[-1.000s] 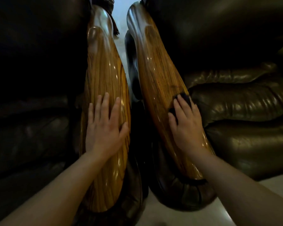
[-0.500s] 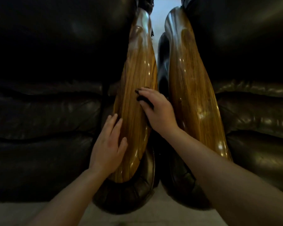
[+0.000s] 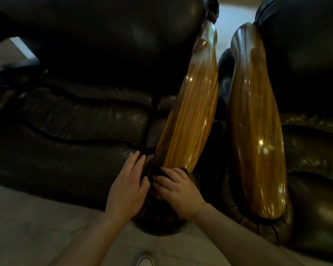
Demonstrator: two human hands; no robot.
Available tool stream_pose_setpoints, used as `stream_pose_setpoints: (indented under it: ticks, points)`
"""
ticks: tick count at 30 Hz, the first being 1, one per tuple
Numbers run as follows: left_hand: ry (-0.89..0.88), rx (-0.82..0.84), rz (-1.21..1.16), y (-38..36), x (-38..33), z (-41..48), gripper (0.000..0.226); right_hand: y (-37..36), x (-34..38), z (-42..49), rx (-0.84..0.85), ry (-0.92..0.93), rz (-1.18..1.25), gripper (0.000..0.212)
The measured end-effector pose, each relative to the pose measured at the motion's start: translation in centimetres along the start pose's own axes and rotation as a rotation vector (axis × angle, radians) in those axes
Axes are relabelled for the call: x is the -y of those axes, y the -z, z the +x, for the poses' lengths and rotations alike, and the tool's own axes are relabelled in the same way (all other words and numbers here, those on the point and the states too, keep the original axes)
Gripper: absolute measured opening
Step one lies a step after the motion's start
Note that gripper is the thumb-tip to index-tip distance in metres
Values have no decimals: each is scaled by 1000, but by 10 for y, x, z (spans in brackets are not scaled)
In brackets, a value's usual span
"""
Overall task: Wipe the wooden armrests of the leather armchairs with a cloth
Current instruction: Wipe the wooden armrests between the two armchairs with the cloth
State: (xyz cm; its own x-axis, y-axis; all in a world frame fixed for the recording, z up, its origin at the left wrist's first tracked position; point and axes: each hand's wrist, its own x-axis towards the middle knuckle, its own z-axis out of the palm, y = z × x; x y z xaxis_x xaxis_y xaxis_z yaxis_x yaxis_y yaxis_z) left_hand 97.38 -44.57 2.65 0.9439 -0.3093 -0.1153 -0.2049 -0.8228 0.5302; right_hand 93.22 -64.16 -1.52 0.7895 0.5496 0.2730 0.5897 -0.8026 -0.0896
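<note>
Two glossy wooden armrests run side by side between two dark leather armchairs: the left chair's armrest [image 3: 190, 116] and the right chair's armrest [image 3: 256, 135]. My right hand [image 3: 178, 191] presses a small dark cloth [image 3: 161, 172] onto the near end of the left chair's armrest; most of the cloth is hidden under my fingers. My left hand [image 3: 128, 185] lies flat with fingers apart on the dark leather just left of that armrest's near end, touching my right hand's fingertips.
The left armchair's seat cushion [image 3: 69, 121] fills the left side, the right armchair's cushion [image 3: 313, 150] the right. A narrow dark gap separates the two armrests. Pale floor [image 3: 37, 227] lies in front, with a white shoe tip [image 3: 145, 261] at the bottom edge.
My right hand moved with the cloth from the right chair's armrest to the left chair's, then slid down to its near end. My left hand slipped off the wood onto the leather beside it.
</note>
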Motion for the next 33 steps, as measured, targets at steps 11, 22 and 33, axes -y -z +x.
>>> stream_pose_setpoints:
  ticks: [11,22,33]
  points:
    - [138,71,195,84,-46,-51,69,138,3,55,194,-623,492,34]
    - [261,-6,207,142,-125,-176,70,275,57,25,222,-692,632,36]
    - [442,-67,211,168,-131,-309,70,331,150,-5,198,-597,623,39]
